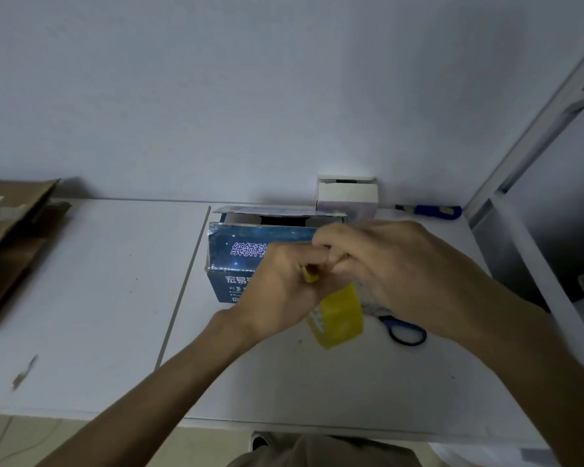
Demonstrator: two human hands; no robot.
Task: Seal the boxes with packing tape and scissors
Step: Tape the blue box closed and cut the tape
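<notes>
A blue printed box [236, 244] stands on the white table [98, 298] with its top flaps partly open. In front of it my left hand [280, 291] grips a yellow roll of packing tape [339, 315], held above the table. My right hand [385, 267] meets the left one over the roll, its fingertips pinching at the tape near the top of the roll. Blue-handled scissors [405, 332] lie on the table under my right wrist, their blades hidden by my hand.
A small white box [348, 197] stands against the wall behind the blue box. A blue-handled tool [435, 211] lies to its right. Flattened brown cardboard [11, 227] lies at the table's left edge. A white metal frame [533, 163] rises at the right.
</notes>
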